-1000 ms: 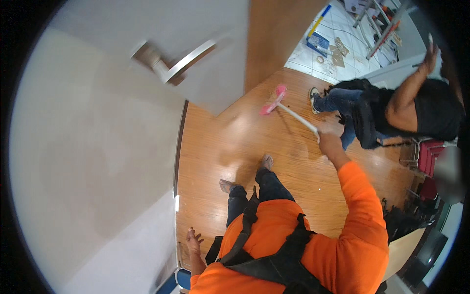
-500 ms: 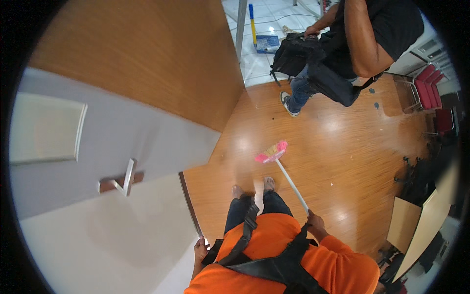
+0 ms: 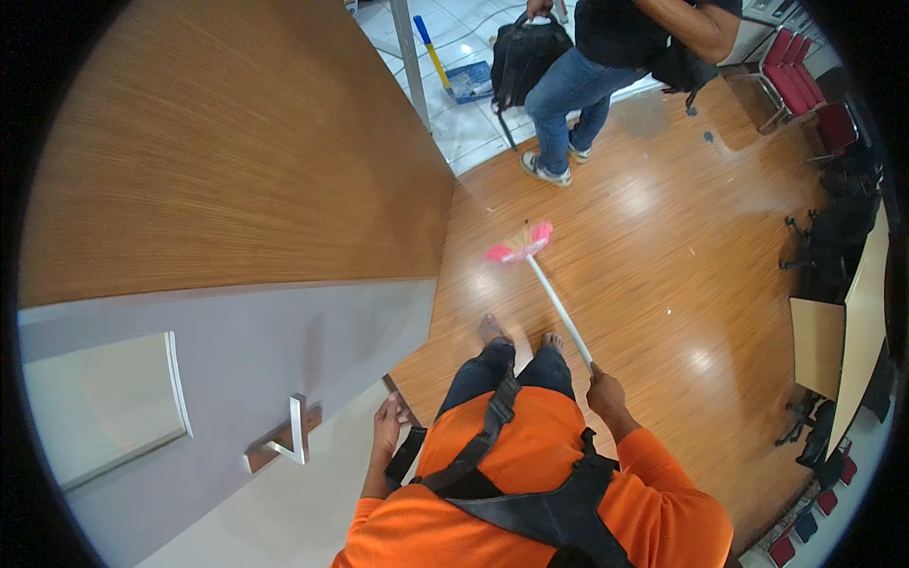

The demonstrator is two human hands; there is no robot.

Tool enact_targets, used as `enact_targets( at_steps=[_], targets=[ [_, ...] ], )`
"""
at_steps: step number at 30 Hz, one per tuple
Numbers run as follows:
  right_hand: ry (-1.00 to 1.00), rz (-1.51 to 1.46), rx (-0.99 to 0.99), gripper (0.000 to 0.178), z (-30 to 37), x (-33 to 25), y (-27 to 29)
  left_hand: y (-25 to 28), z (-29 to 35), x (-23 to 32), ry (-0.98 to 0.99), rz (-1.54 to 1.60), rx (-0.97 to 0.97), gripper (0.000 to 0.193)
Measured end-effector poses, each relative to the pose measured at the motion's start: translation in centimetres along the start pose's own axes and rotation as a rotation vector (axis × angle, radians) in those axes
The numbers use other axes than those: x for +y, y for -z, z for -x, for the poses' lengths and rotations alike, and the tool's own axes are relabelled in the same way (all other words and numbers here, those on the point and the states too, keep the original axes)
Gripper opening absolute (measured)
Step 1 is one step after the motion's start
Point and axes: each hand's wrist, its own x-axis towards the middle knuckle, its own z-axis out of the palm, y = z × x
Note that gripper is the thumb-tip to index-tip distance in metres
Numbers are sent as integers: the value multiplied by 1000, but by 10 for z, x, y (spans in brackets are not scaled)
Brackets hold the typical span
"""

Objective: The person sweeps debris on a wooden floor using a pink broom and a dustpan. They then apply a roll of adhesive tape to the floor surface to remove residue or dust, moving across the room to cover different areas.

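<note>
A broom (image 3: pixel 560 308) with a white stick stretches ahead of me over the wooden floor. Its head is pink and straw-coloured, with what looks like clear plastic around it. My right hand (image 3: pixel 606 393) is closed around the near end of the stick. The broom head lies forward of my bare feet, seemingly at floor level. Down at my left side, my left hand (image 3: pixel 386 431) has its fingers curled together near the wall's dark skirting. Whether anything small is in those fingers is hidden.
A grey door (image 3: pixel 350 331) with a metal handle (image 3: pixel 298 431) stands close on my left, below a wood panel (image 3: pixel 246 142). Ahead, a person (image 3: pixel 587 95) holds a black backpack (image 3: pixel 525 62) near a blue dustpan (image 3: pixel 469 82). Red chairs (image 3: pixel 791 80) and a table (image 3: pixel 816 346) line the right.
My view has shifted, and the broom head shows farther from my feet. My left hand has moved up along the wall. The person ahead has turned, the backpack now hanging lower at their side.
</note>
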Motion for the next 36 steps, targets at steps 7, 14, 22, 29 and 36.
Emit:
enact_targets(
  at_steps=[7,14,22,29,36],
  targets=[
    [-43,-92,63,44,-34,-61,-34,35,-34,-8,113,-211,-68,70],
    [-153,-87,14,42,3,-46,-34,40,-46,-6,203,-337,-77,69],
    [46,-248,213,35,-129,-101,-65,55,-56,-32,170,-333,-72,67],
    [60,-446,324,44,-152,-96,-14,38,-37,6,143,-95,-86,77],
    [-250,-223,141,40,8,29,8,16,-66,-11,206,-318,-203,72]
  ],
)
